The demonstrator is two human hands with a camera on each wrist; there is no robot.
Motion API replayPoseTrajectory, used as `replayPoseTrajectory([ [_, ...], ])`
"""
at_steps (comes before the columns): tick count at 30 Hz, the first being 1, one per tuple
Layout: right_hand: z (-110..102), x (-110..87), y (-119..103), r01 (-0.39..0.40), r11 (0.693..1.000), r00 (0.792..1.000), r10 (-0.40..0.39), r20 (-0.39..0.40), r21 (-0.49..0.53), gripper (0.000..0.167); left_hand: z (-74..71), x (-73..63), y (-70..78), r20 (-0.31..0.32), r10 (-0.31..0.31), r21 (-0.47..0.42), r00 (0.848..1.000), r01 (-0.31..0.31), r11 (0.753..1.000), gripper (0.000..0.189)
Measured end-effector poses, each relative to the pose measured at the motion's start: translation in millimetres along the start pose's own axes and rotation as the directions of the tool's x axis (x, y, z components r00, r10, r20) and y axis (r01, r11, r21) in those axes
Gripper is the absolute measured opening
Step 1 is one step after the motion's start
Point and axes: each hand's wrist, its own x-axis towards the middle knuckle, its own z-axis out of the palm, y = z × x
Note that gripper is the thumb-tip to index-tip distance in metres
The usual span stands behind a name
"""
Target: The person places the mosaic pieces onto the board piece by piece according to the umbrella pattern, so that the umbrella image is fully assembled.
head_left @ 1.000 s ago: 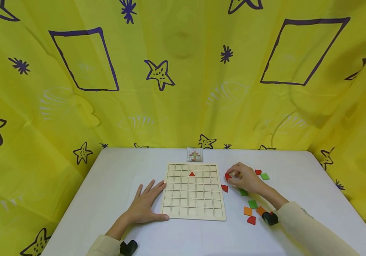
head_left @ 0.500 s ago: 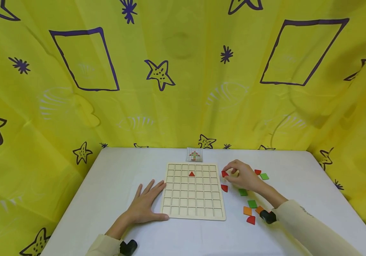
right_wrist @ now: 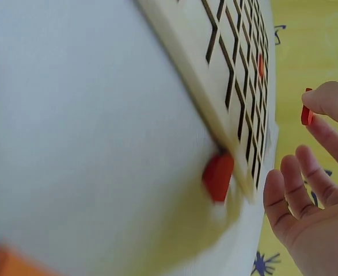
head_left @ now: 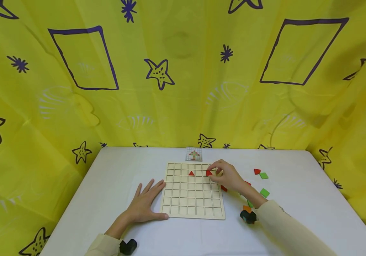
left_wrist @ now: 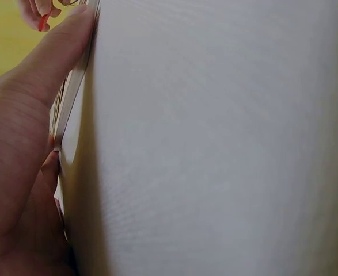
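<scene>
A wooden grid board (head_left: pixel 186 201) lies on the white table with a red triangle tile (head_left: pixel 191 173) in one of its upper cells. My left hand (head_left: pixel 144 208) rests spread at the board's left side, with fingertips at the edge and thumb at the near left corner. Between thumb and index finger, my right hand (head_left: pixel 229 177) pinches a red tile (head_left: pixel 209 173) over the upper right cells. In the right wrist view this tile (right_wrist: pixel 307 107) appears edge-on, the other fingers held away from it. Another red tile (right_wrist: pixel 218 177) with a curved side lies against the board's right edge.
Behind the board lies a small pattern card (head_left: pixel 194 154) with a red and green figure. To the right are a red tile (head_left: pixel 257 171), green tiles (head_left: pixel 264 175) and an orange tile (head_left: pixel 247 209), some partly covered by the right forearm. A yellow patterned curtain (head_left: pixel 183 106) surrounds the table.
My right hand has carried the pinched red tile leftward, from the table beside the board to over its upper right cells. The left hand stays at the board's edge.
</scene>
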Motion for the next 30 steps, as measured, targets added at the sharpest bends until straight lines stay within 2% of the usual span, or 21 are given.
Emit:
replayPoseTrajectory([
  [14,37.1,15.4,-12.1,-0.057,0.998,0.998,0.057,-0.002,-0.002,0.019,-0.5,-0.3,-0.4,-0.005,0.004,-0.01,1.0,-0.004,1.0,0.115],
  [30,44.2,17.3,-14.7,-0.082,0.995,0.996,0.083,0.016,-0.054,0.015,-0.9,0.3,-0.5,-0.001,0.005,-0.001,1.0,-0.005,1.0,0.116],
])
